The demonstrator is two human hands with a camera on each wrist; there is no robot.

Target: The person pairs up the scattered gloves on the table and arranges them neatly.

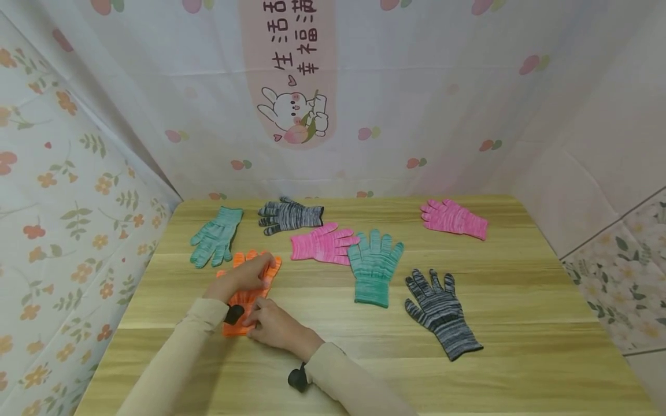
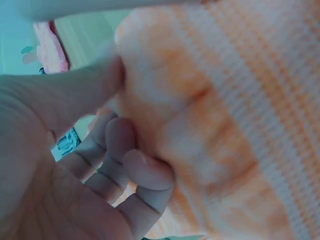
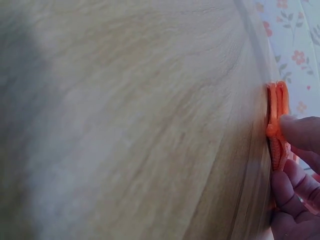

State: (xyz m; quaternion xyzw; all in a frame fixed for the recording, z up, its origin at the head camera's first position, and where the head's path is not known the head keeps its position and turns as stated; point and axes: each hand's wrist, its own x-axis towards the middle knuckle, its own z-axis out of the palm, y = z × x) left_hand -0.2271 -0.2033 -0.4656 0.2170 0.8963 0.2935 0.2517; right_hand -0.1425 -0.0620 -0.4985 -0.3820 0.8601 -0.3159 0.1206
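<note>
An orange knit glove [image 1: 236,329] lies flat at the table's left, its fingers toward the back. My left hand [image 1: 244,274] is over its upper part, thumb and curled fingers pinching the fabric; the left wrist view shows the orange glove [image 2: 200,125] close up beside that hand [image 2: 60,165]. Lower down, near the cuff, my right hand [image 1: 278,326] pinches the glove's right side. Stacked orange layers [image 3: 276,115] show between thumb and fingers in the right wrist view; whether they are one glove or two, I cannot tell.
Behind lie a green glove [image 1: 215,237] and a grey striped glove [image 1: 291,215]. A pink glove [image 1: 322,245] touches another green glove [image 1: 374,268] mid-table. A second grey glove [image 1: 442,315] and pink glove [image 1: 454,219] lie to the right. Printed curtains [image 1: 416,104] border the wooden table [image 1: 531,346].
</note>
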